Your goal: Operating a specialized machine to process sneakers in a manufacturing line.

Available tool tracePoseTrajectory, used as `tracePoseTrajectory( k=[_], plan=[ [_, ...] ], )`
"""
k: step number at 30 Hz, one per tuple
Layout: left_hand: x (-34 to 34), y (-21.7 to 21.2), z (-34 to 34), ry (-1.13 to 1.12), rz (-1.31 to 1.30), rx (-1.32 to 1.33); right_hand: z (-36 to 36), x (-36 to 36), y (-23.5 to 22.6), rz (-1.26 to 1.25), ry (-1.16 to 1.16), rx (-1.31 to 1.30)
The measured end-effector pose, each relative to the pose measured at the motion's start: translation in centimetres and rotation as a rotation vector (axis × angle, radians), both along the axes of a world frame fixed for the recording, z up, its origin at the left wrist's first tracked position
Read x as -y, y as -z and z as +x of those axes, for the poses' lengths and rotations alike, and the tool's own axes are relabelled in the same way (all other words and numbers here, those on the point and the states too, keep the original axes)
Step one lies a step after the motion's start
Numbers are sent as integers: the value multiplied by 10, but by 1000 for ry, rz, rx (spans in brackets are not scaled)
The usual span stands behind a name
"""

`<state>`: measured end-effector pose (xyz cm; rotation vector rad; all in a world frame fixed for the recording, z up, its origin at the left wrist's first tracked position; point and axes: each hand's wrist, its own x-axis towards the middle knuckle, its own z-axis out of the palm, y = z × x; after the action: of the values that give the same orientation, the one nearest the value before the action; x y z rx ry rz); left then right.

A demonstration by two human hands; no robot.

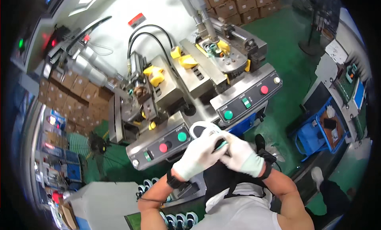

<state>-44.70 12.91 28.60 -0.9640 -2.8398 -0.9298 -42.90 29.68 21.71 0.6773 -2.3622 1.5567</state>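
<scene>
Both my hands wear white gloves and meet in front of the machine's two control panels. Between them is a shoe (pixel 201 125), its curved white edge showing above the fingers and a bit of teal between the hands. My left hand (pixel 200 153) closes round its left side. My right hand (pixel 242 153) is curled against it from the right, fingertips pressed together. The gloves hide most of the shoe. Just beyond, the left control panel (pixel 168 144) has red and green buttons. The right control panel (pixel 246 101) carries similar buttons.
The metal machine (pixel 198 79) bears yellow pads and black hoses. Several white-edged shoes (pixel 180 220) stand at the lower left by a grey surface (pixel 107 204). A blue cart (pixel 313 138) is at the right, with another person's leg (pixel 335 194) below it. Fans and stacked cartons (pixel 246 5) stand behind.
</scene>
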Motion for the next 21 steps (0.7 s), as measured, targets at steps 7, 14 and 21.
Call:
tracePoseTrajectory(
  k=[7,14,21],
  plan=[
    [-59,13,-219,155,-99,-300,1,-117,61,-854,45,689],
    [-69,94,-437,-284,-327,-14,19,-132,104,-1325,383,730],
    [-48,153,-536,-221,-255,-274,23,-124,130,-1518,452,842]
  ],
)
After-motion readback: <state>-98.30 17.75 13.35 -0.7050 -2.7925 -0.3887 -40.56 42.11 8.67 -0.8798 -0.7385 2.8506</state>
